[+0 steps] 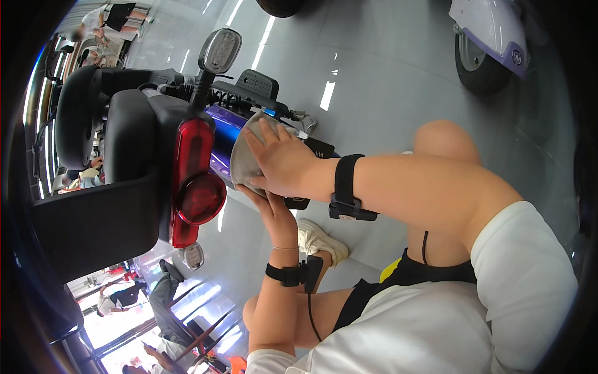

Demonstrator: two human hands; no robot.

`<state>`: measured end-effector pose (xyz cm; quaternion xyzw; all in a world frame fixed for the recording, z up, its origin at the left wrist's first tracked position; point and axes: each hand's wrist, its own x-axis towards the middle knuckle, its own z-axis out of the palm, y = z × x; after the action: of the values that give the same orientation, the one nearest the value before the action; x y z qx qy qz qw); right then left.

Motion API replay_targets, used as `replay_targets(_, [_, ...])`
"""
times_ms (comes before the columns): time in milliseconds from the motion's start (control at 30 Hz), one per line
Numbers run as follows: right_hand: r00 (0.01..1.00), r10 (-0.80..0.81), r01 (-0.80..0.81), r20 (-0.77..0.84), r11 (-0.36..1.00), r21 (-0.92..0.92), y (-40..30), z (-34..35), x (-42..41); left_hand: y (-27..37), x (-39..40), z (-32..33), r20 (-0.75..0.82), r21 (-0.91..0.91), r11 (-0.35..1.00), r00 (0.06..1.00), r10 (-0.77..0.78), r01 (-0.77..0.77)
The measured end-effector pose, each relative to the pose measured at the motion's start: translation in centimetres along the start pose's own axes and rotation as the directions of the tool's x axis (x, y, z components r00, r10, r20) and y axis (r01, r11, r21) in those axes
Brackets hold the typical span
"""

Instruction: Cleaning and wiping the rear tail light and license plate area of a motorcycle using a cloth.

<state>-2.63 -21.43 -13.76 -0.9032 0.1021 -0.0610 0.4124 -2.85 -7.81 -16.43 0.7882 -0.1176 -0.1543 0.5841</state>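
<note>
The view is turned, with the scene's upper side toward the picture's left. My right hand (285, 163) lies with spread fingers on a grey cloth (243, 159), pressing it against the glossy purple-blue rear fender (223, 133) of an electric scooter. Its thumb also touches the cloth. My left hand (280, 217) has its fingers at the cloth's lower edge in the picture, close beside the right thumb. Whether those fingers grip the cloth is hidden. Next to the fender sits a red tail light (194, 154) with a round red reflector (202, 198).
Clear lamps (220, 51) stick out from the scooter beside its black seat (131, 135). A black footrest (257, 85) juts out from its side. Another vehicle's white-and-purple fender (490, 28) and wheel (476, 65) stand on the shiny grey floor (383, 93). Several people are in the background.
</note>
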Motion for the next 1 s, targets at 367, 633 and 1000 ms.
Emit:
replay_targets(367, [0.998,0.052,-0.057,0.034,0.987,0.149,0.4,-0.7,3.7,0.3,3.3,-0.8,-0.098,-0.073,0.997,0.995,-0.030,0.023])
replay_targets(633, [0.997,0.007,-0.023,0.072,0.974,0.225,1.0,-0.6,7.7,0.1,7.3,-3.2,-0.073,0.127,0.976,0.980,0.186,-0.176])
replay_targets(1000, [0.997,-0.002,-0.018,0.074,0.966,0.257,0.9,1.2,13.5,3.8,12.5,-5.2,-0.042,0.374,0.922,0.991,0.125,-0.100])
